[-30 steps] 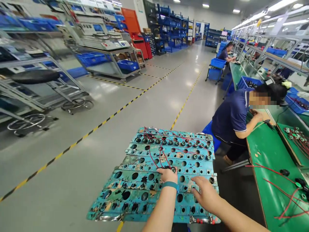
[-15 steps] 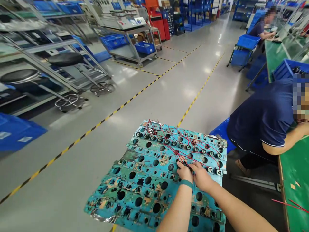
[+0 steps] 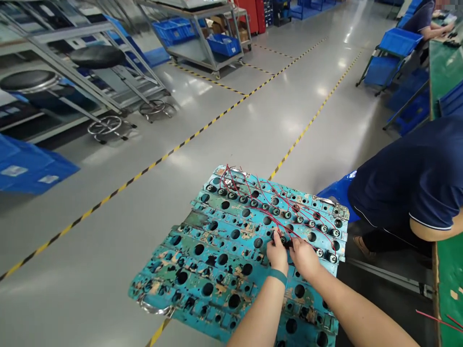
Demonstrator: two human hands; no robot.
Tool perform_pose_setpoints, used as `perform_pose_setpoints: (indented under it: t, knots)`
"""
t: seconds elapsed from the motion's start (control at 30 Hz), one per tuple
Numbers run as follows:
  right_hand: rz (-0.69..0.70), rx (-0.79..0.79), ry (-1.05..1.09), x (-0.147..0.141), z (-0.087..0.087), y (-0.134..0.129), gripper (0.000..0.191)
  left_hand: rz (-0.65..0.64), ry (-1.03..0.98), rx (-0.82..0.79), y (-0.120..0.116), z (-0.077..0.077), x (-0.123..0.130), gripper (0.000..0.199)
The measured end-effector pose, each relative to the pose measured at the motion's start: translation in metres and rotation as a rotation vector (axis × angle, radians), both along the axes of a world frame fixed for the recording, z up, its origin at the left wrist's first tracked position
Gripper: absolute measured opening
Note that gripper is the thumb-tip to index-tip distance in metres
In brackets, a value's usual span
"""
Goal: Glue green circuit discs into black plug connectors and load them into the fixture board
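Observation:
A worn turquoise fixture board [image 3: 231,262] full of round holes fills the space before me. Along its far side sits a row of small black round components with red wires [image 3: 276,211]; two more [image 3: 333,259] are seated beyond my right hand. My left hand [image 3: 278,254], with a green band at the wrist, pinches another small black wired component [image 3: 283,239] just above the board. From the right, my right hand [image 3: 306,259] closes its fingertips on the same component. Its underside and some fingertips are hidden.
A co-worker in a dark blue shirt [image 3: 408,178] sits close on the right beside a green bench [image 3: 448,284]. Metal board handles [image 3: 154,308] stick out at the corners. Stools [image 3: 97,57], a cart [image 3: 202,50] and blue bins [image 3: 32,166] stand to the left.
The view has tilted down and turned slightly left. Both hands have shifted a little apart, and the black component between them now shows. The co-worker leans farther toward the right edge.

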State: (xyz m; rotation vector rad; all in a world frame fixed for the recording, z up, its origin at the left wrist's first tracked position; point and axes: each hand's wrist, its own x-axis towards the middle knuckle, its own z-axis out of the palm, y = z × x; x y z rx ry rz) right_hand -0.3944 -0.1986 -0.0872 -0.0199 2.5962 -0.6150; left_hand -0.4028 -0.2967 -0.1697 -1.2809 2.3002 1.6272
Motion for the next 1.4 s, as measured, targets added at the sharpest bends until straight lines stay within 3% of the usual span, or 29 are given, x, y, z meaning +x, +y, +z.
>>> perform_pose_setpoints:
  t: [0.2, 0.4, 0.83, 1.17, 1.4]
  knots:
    - [-0.026, 0.129, 0.009, 0.001, 0.002, -0.002, 0.021, -0.064, -0.086, 0.035, -0.002, 0.006, -0.005, 0.031]
    - [-0.016, 0.208, 0.03, 0.004, -0.003, 0.005, 0.036, -0.094, -0.092, 0.061, -0.003, 0.011, 0.001, 0.03]
    - [-0.034, 0.357, 0.015, 0.004, 0.004, -0.006, 0.016, 0.018, 0.03, 0.21, -0.009, 0.004, 0.006, 0.03]
    - [-0.076, 0.364, 0.006, -0.007, 0.006, -0.011, 0.03, 0.039, 0.019, 0.391, -0.019, 0.008, 0.004, 0.032]
    - [-0.019, 0.305, 0.068, 0.003, 0.022, -0.01, 0.033, -0.025, 0.094, 0.429, -0.031, 0.011, 0.004, 0.028]
